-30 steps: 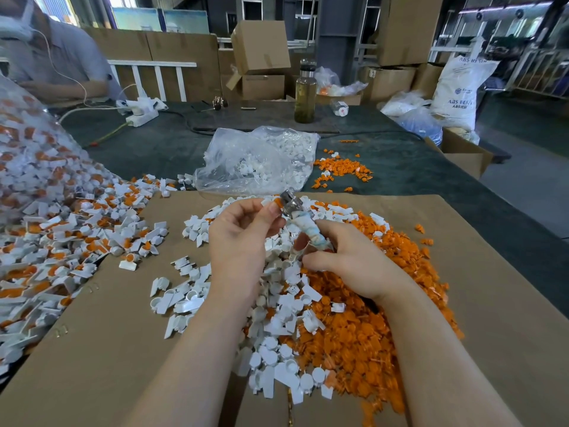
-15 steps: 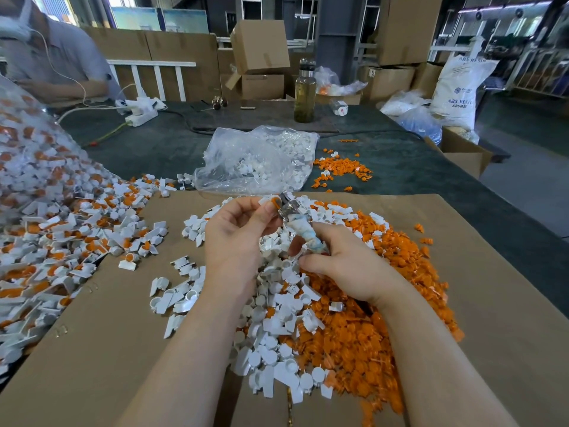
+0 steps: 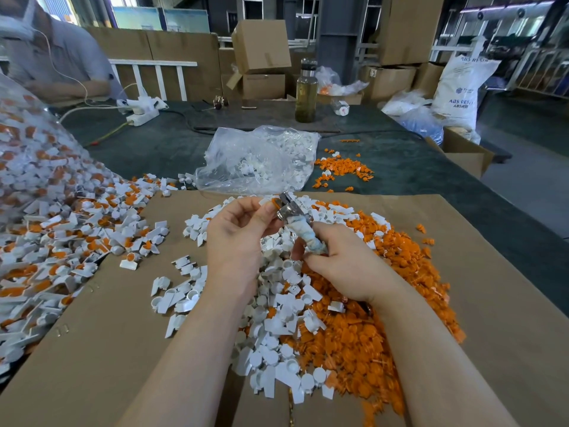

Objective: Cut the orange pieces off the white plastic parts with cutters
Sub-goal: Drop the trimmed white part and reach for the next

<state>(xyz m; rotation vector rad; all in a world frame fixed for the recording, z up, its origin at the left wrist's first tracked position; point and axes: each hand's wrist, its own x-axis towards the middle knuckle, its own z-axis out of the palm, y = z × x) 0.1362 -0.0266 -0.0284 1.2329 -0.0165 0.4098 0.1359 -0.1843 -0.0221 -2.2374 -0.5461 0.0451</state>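
At far left, a clear bag (image 3: 34,155) spills a heap of uncut white-and-orange parts (image 3: 70,241) onto the edge of a brown cardboard sheet (image 3: 101,349). Right of it, loose trimmed white parts (image 3: 181,291) lie scattered on the cardboard. At centre, the left hand (image 3: 237,238) pinches a small part with an orange piece (image 3: 275,203) between thumb and fingertips, held against the metal head of the cutters (image 3: 288,208). The right hand (image 3: 341,263) is curled round the cutters' tape-wrapped handles; whether the blades are closed cannot be told. Beneath the hands white parts meet a large pile of cut orange pieces (image 3: 363,334), spreading right. Behind, on the dark table (image 3: 409,171), sit a crumpled clear bag of white parts (image 3: 261,158) and a smaller orange heap (image 3: 341,172).
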